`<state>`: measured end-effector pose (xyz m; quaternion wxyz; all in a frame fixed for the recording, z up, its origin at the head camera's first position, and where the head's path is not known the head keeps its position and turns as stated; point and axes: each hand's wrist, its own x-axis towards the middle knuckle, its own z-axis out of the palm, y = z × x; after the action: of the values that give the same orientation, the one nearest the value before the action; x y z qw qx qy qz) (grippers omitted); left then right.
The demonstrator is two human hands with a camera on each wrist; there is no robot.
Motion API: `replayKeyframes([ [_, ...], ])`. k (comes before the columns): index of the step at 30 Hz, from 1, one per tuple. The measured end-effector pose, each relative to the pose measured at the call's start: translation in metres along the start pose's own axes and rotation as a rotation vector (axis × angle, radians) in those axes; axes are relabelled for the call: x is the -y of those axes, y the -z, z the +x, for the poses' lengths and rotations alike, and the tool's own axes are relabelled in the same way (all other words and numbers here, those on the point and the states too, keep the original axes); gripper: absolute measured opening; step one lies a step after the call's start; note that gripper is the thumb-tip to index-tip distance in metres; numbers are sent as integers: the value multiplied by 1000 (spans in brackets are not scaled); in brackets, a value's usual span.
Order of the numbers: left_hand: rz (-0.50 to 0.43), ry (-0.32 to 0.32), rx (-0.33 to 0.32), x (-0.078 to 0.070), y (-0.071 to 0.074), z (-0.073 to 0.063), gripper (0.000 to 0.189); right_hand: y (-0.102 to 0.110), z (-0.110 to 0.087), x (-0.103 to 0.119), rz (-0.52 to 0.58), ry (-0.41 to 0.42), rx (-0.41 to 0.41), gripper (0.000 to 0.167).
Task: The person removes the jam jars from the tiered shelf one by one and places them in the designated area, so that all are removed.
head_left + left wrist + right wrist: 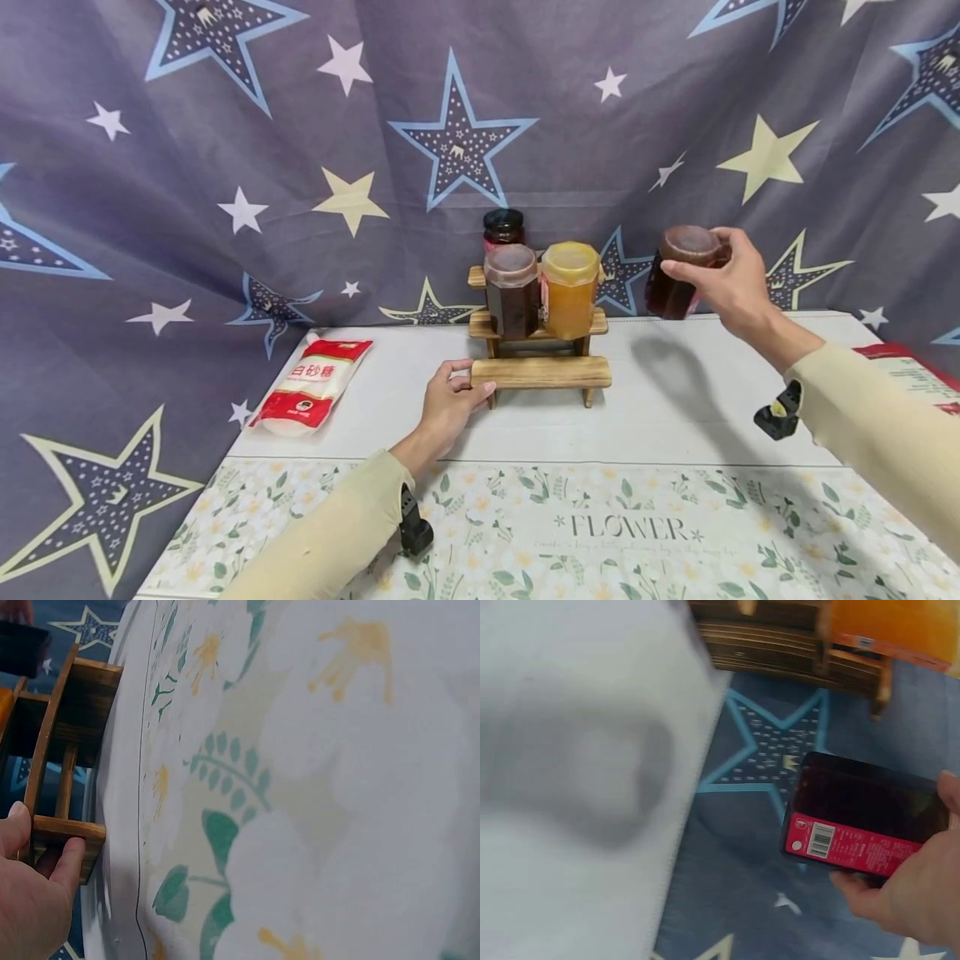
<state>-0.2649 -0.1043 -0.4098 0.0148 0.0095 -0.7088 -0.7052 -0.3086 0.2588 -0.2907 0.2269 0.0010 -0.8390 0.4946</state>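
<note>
Head view's nice and bright, soft shadow (pixel 684 379) on the counter (pixel 408 358) right of centre; wrist cams look dimmer, right one's blurry up top.

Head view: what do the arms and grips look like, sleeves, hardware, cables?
Left sleeve and right sleeve: long, plain, pale yellow. Black left device and black right device sit by the wrists; the right one shows a yellowish patch. Left grip and right grip: bare, no gloves. No cables visible.

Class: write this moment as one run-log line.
left fingers: grip wooden rack at front left | right fingers: hold dark jar above table | middle step: another dark jar, amber jar | behind: black-lidded jar
</note>
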Motion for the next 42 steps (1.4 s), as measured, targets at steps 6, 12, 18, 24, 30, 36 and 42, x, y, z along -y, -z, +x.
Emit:
replayKeyframes([
  [6,-8,-3,3,0,0,-1,53,-4,-12,-20,10,-1,24,75],
  [12,-6,-4,-2,0,0,-1,51,-14,-25,-38,17,7,18,75],
  [18,3,-3,-5,1,0,-1,52,-25,-37,-52,27,-8,6,72],
  [24,10,2,-8,1,0,-2,52,-29,-45,-61,33,-24,66,73],
  [30,9,7,-6,0,0,-2,52,-29,-48,-63,12,-7,77,72],
  [36,3,-1,0,1,1,-1,53,-30,-49,-71,-29,-7,90,75],
  [42,6,1,4,0,1,-1,53,-28,-46,-76,-51,6,104,74],
])
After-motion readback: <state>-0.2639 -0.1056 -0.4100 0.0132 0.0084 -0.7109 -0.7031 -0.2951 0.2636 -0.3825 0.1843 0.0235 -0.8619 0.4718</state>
